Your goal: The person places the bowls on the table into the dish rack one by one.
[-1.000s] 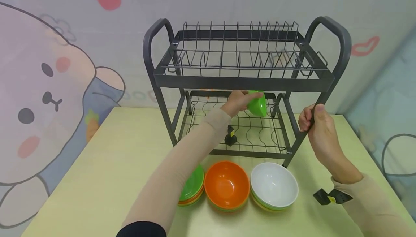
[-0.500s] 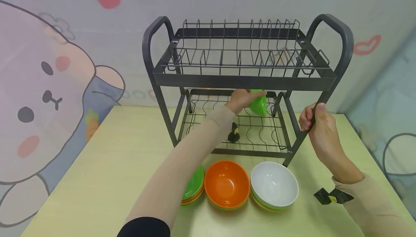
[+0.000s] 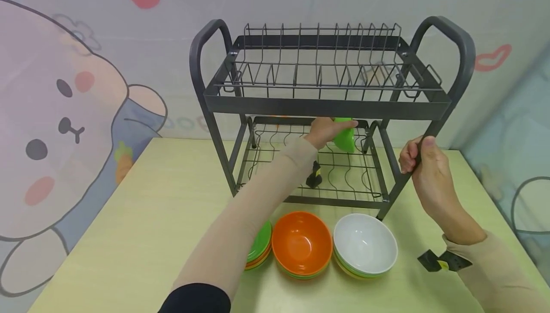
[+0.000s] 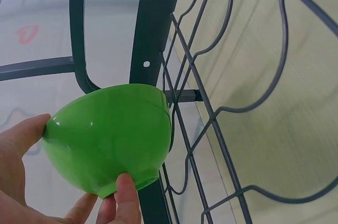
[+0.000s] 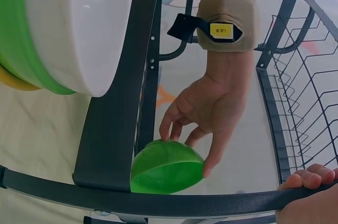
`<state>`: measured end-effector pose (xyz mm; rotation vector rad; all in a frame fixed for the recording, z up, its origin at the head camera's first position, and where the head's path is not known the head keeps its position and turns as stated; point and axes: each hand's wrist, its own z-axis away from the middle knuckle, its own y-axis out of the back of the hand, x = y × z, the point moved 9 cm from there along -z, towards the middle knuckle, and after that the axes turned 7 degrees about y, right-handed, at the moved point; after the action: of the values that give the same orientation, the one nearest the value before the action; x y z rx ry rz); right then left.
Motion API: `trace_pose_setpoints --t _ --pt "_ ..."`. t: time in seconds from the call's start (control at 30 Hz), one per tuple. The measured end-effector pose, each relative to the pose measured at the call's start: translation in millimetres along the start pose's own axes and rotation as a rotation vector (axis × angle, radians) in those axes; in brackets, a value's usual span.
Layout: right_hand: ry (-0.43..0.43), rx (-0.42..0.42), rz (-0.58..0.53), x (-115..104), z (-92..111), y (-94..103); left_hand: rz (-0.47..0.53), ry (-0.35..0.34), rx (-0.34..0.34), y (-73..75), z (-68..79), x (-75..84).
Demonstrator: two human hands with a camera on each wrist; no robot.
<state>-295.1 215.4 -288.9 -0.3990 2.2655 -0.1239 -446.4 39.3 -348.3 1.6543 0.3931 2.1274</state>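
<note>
My left hand (image 3: pixel 323 132) reaches under the upper tier of a dark two-tier dish rack (image 3: pixel 326 109). It holds a green bowl (image 3: pixel 345 139), thumb at the rim and fingers at the foot. In the left wrist view the bowl (image 4: pixel 111 134) is tipped on its side close against the lower tier's wires (image 4: pixel 211 118); whether it rests on them I cannot tell. The right wrist view shows the green bowl's opening (image 5: pixel 174 176) towards the rack's right side. My right hand (image 3: pixel 429 170) grips the right front post of the rack.
Before the rack stand stacked bowls, with an orange bowl (image 3: pixel 302 244) and a white bowl (image 3: pixel 365 244) on top. Left of them, a stack topped by a green dish (image 3: pixel 259 244) is partly behind my left forearm. A printed cloth (image 3: pixel 172 55) hangs behind the table (image 3: pixel 142 198).
The left forearm has edged to the right, the green bowl staying in hand at the back right of the lower tier. My right hand keeps its grip on the post. The view shifts slightly.
</note>
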Motion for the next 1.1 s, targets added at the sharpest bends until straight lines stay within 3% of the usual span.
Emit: trace_pose_setpoints --t 0.57,0.93,1.1 --pt "0.003 -0.023 -0.008 1 -1 -0.8 -0.184 0.030 0.038 -2.7 -0.8 4.9" --pt "-0.008 -0.003 0.021 2 0 1.2 -0.304 0.019 -0.020 -13.0 -8.3 8.1" --pt "0.000 -0.029 -0.001 1 0 -0.7 -0.286 0.031 -0.040 -16.3 -12.4 5.5"
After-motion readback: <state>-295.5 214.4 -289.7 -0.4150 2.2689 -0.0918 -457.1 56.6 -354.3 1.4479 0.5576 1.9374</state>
